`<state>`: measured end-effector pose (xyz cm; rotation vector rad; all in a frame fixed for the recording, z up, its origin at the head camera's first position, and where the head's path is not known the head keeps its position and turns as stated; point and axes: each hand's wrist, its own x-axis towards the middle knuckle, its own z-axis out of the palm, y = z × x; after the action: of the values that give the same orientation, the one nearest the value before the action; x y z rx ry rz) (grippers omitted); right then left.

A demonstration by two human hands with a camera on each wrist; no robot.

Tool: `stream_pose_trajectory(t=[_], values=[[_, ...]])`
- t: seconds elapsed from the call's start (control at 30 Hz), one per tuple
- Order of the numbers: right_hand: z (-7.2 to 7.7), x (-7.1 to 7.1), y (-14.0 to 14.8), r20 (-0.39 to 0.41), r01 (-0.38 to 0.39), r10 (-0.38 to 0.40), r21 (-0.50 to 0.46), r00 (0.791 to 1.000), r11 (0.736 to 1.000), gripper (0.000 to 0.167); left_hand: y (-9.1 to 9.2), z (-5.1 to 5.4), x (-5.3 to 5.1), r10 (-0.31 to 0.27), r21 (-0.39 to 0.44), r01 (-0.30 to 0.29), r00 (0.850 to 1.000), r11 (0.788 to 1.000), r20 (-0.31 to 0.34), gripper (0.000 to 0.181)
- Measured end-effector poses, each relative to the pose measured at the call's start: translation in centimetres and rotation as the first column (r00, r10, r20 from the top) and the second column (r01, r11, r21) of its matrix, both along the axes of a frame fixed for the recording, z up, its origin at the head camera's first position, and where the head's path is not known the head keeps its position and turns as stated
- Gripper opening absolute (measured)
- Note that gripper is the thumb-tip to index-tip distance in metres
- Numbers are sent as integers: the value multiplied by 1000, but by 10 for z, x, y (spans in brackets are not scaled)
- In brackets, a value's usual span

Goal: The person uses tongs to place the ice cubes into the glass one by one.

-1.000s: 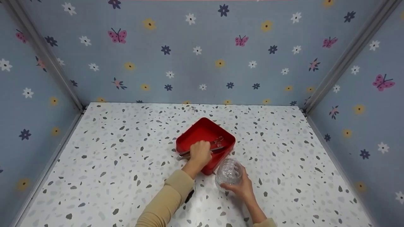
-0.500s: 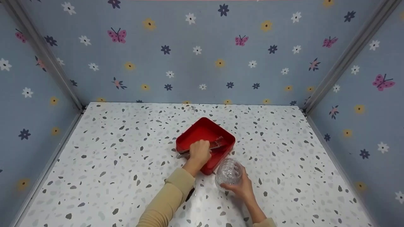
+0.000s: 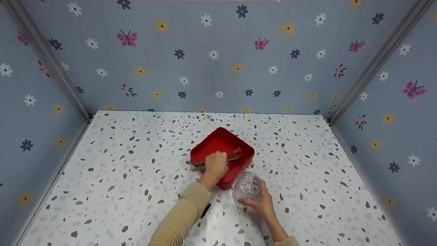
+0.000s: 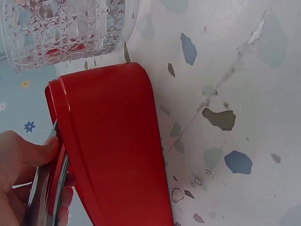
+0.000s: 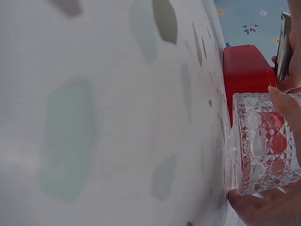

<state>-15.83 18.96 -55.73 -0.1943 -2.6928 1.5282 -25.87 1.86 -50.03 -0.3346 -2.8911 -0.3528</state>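
While tongs [image 4: 41,195] are being gripped by the left hand [image 3: 216,166], the glass [image 3: 246,188] is being clasped laterally by the right hand [image 3: 263,203]; fragility is being presumed.

Tongs [image 3: 234,158]: silver metal, two long arms, narrow gap between them; gripped partway along, slanted across box [image 3: 218,140]. Far tips reached over box's inside, contact with floor unclear; other end jutted past left rim.

Box: plain red, shallow, open-topped, corners rounded; lay cornerwise on table [image 3: 136,191], one corner toward viewer.

Glass [image 3: 247,186]: clear, round, cut facets and ovals over sides; held just beside box's near right wall. Whether fully upright could not be told.
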Motion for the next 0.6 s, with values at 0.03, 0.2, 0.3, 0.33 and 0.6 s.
stream_pose_trajectory(t=[0.03, 0.2, 0.3, 0.33, 0.6], values=[[0, 0, 0, -4, -2, 2, -1, 1000, 1000, 103, 0, 0, 0, 0, 0, 0, 1000, 1000, -8, 4], [0, 1, 0, -25, -10, 11, 7, 1000, 1000, 101, 0, -1, 0, -4, 0, 4, 999, 1000, -46, 5], [0, 1, 0, -19, -11, 12, 18, 1000, 1000, 102, 0, -1, 0, -9, -1, 9, 999, 1000, -49, 3], [0, 1, 0, -17, -11, 12, 21, 1000, 1000, 102, 0, -1, 0, -11, -1, 11, 999, 1000, -47, 3], [-1, 2, 0, -21, -11, 12, 27, 1000, 1000, 102, 1, -3, -1, -11, -4, 11, 998, 1000, -63, 7]])
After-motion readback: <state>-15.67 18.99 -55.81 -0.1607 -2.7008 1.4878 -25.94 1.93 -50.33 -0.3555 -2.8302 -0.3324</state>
